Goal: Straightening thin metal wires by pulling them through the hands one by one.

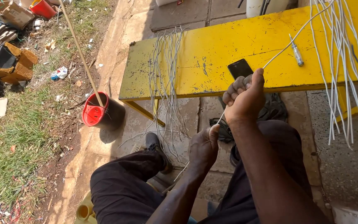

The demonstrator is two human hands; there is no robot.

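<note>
1. a thin white wire (278, 54) runs taut from the far right, across the yellow counter (212, 54), down into both hands near the counter's front edge.
2. the right hand (245, 97) is clenched in a fist around the wire just in front of the counter edge, thumb on top.
3. the left hand (204, 147) sits lower and nearer, its grip pinched shut on the same wire, which runs on below it toward the ground.
4. on the counter, just beyond the right hand, lies a black phone (240, 68); to its right lies a small screwdriver (297, 54) with a clear handle.
5. a bundle of cut white wires (166, 79) hangs over the counter's left part, and another bunch (344, 66) drapes over the right end.
6. on the left, on the paving edge, stands a red bucket (98, 114) with a long wooden stick (79, 49) leaning in it.
7. further left there is grass with cardboard boxes (9, 62) and litter.
</note>
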